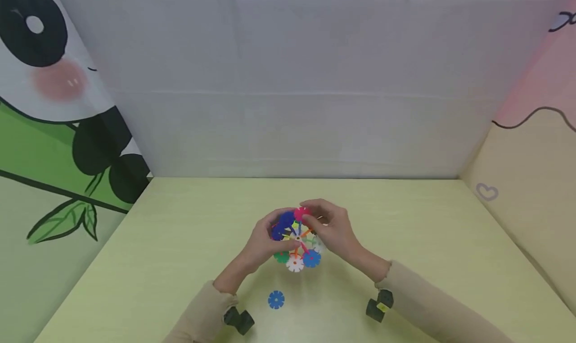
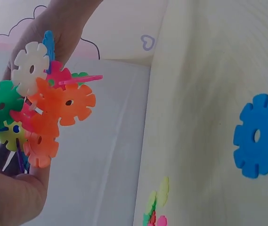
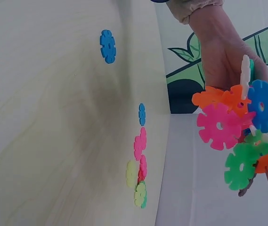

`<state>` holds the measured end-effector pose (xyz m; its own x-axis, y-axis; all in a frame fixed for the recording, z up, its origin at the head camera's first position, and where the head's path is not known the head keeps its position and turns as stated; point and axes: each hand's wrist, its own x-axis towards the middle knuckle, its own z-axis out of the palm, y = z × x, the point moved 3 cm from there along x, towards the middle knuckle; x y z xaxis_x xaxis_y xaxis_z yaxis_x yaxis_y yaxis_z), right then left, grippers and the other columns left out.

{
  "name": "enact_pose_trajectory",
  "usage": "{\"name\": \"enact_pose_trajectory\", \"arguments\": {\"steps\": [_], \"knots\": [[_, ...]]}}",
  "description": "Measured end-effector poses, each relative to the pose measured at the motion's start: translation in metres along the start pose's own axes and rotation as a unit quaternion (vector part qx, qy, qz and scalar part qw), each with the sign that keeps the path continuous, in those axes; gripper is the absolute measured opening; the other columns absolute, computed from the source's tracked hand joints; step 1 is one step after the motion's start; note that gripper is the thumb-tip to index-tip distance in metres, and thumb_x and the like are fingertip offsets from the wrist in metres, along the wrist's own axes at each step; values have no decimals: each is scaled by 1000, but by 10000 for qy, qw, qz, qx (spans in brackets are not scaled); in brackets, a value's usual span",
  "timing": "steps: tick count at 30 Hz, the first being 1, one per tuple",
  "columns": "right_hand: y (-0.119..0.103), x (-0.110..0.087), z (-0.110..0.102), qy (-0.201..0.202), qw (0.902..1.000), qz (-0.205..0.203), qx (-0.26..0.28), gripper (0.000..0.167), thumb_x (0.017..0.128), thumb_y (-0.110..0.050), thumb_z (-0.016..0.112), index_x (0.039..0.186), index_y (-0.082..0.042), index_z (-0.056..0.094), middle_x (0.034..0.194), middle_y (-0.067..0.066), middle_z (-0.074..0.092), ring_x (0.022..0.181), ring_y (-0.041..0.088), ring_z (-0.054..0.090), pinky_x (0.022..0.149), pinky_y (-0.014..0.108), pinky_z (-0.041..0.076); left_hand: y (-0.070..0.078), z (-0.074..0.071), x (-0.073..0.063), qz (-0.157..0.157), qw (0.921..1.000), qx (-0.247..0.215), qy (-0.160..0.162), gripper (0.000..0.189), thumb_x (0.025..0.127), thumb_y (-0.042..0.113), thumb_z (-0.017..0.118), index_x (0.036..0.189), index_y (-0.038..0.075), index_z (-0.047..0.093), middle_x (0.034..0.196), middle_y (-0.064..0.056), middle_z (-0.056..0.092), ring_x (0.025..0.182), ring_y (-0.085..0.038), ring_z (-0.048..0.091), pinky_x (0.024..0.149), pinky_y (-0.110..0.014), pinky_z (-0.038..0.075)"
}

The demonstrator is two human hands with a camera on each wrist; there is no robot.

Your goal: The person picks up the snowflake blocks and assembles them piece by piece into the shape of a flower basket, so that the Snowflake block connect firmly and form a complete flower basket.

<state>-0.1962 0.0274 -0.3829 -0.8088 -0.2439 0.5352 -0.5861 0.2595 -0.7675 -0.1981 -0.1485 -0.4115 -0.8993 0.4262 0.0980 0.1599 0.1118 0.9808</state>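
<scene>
**Full Colour, Held From Both Sides**

A person holds a ball-like cluster of slotted, multicoloured plastic flower discs (image 1: 298, 238) over a pale-yellow, wood-look table (image 1: 180, 243), at 6 o'clock from the middle of the head view. The left hand (image 1: 261, 240), at the cluster's 9 o'clock, grips it with the thumb laid across the front. The right hand (image 1: 332, 228), at 2 o'clock, has a narrow grip on the upper edge, its thumb against a round, hot-pink plastic disc (image 1: 300, 212) at 12 o'clock.

Round the cluster, dark-blue plastic discs (image 1: 283, 225) show between 10 and 11 o'clock, a bright-blue plastic disc (image 1: 312, 258) at 5, a white plastic disc (image 1: 295, 263) at 6 and a green plastic disc (image 1: 281, 257) between 7 and 8. The left wrist view shows orange plastic discs (image 2: 79, 102) among them.

A single loose blue plastic flower disc (image 1: 276, 299) lies flat on the table at the cluster's 7 o'clock, apart from it. The right wrist view shows a row of loose blue, pink, red, yellow and green plastic discs (image 3: 131, 174) on the table, between 5 and 6 o'clock from that blue one. Beige sleeves (image 1: 202, 310) cover both forearms; a grey-white panel (image 1: 315, 83) stands at 12 o'clock.
</scene>
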Motion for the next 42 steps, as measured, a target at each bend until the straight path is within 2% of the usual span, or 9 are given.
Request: {"name": "enact_pose_trajectory", "arguments": {"steps": [6, 11, 14, 19, 25, 27, 30, 37, 42], "knots": [[0, 1, 0, -20, 9998, -221, 5, 19, 89, 3, 67, 107, 5, 69, 94, 19, 75, 76, 26, 71, 69, 22, 59, 0, 1, -2, 239, 9992, -40, 325, 55, 84, 7, 74, 132, -5, 52, 126, -33, 57, 106, -22, 63, 86, -19, 55], [1, 0, -3, -5, 9990, -432, -75, 16, 88, 4, 68, 104, 5, 69, 94, 19, 75, 75, 27, 71, 69, 23, 59, 2, 4, -3, 294, 9976, -249, 567, 50, 82, -2, 71, 128, -10, 53, 122, -40, 55, 96, -11, 62, 82, -17, 55], [2, -1, -5, 61, 9983, -571, -133, 16, 86, 6, 68, 103, 6, 69, 93, 20, 75, 73, 25, 71, 70, 23, 60, 1, 5, -2, 218, 9961, -320, 787, 48, 81, -4, 71, 126, -10, 55, 120, -39, 55, 93, -7, 61, 80, -17, 55], [7, -2, -4, 141, 9984, -546, -93, 16, 86, 5, 69, 102, 6, 71, 93, 20, 76, 72, 25, 72, 70, 22, 60, -4, 8, -1, 41, 9925, -372, 1165, 44, 80, -5, 71, 123, -8, 58, 119, -35, 57, 94, -11, 62, 80, -16, 55], [13, -7, 0, 189, 9987, -483, -16, 16, 85, 5, 70, 100, 7, 73, 90, 21, 76, 69, 27, 72, 67, 22, 60, -7, 11, -1, 329, 9922, -239, 1178, 40, 80, -6, 70, 118, -10, 59, 117, -37, 60, 92, -6, 62, 81, -17, 54], [14, -8, 1, 165, 9988, -465, 17, 15, 85, 6, 70, 100, 8, 72, 91, 22, 75, 70, 30, 72, 67, 22, 60, -9, 11, -1, 325, 9927, -225, 1138, 40, 80, -6, 70, 118, -10, 59, 118, -38, 59, 92, -5, 62, 82, -17, 54], [16, -8, 1, 52, 9993, -363, 38, 15, 86, 5, 69, 101, 7, 72, 97, 23, 75, 73, 33, 72, 69, 23, 60, -13, 10, 0, 253, 9936, -158, 1090, 40, 81, -5, 71, 119, -9, 60, 119, -36, 60, 94, -7, 62, 83, -17, 54], [17, -2, 0, -338, 9991, 139, -193, 21, 90, -2, 68, 110, 4, 70, 104, 19, 74, 89, 30, 72, 77, 26, 61, -17, -1, -3, 28, 9943, 221, 1044, 41, 83, 0, 73, 122, -5, 60, 120, -31, 62, 100, -14, 62, 84, -16, 53], [36, 4, -2, -482, 9957, 679, -413, 29, 93, -7, 66, 120, 2, 67, 103, 19, 73, 94, 31, 70, 80, 30, 61, -25, -21, -9, -343, 9890, 360, 1393, 43, 80, -1, 74, 121, -4, 61, 111, -21, 65, 92, -9, 60, 80, -17, 53]]}}
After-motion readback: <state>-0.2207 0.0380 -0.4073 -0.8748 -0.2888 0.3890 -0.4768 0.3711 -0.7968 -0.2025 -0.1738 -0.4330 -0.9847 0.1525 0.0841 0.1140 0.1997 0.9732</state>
